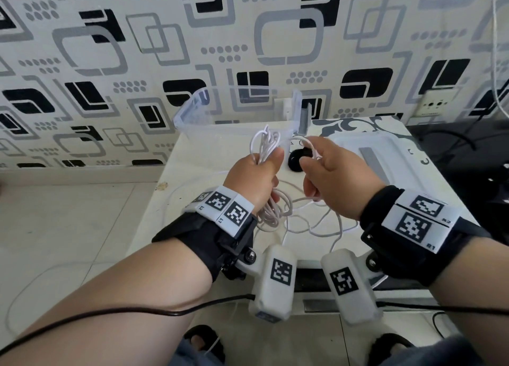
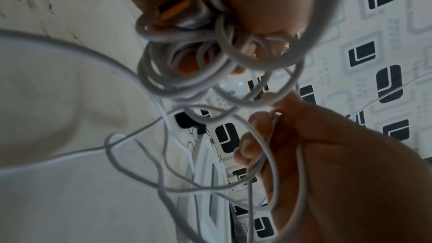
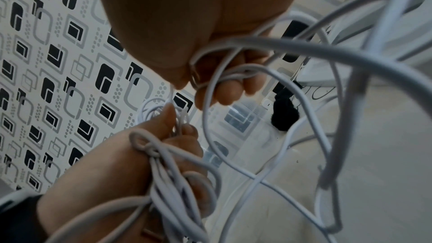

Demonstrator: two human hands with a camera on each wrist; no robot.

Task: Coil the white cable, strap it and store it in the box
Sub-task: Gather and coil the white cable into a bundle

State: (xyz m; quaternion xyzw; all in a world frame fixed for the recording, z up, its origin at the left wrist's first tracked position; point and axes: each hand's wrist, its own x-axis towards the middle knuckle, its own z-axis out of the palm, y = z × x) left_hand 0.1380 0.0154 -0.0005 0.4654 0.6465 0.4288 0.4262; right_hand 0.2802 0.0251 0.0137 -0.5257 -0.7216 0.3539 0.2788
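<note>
Head view: the left hand (image 1: 254, 175) is clenched around a bundle of loops of the white cable (image 1: 264, 145), which stick up above the fist and hang out below it beside the wrist. Just to its right, the right hand (image 1: 334, 177) pinches a single strand of the same cable between curled fingers, the strand arching from its fingertips toward the bundle. Loose cable trails down from both hands and lies in slack curves on the desk (image 1: 192, 172) beneath them. Behind the hands stands the clear plastic box (image 1: 192, 109), open, near the patterned wall; its lid (image 1: 385, 150) lies flat to the right. A black round object (image 1: 296, 160) sits on the desk between the hands and the box. Left wrist view shows an orange-tipped plug (image 2: 174, 9) tucked against the palm among the coils.
</note>
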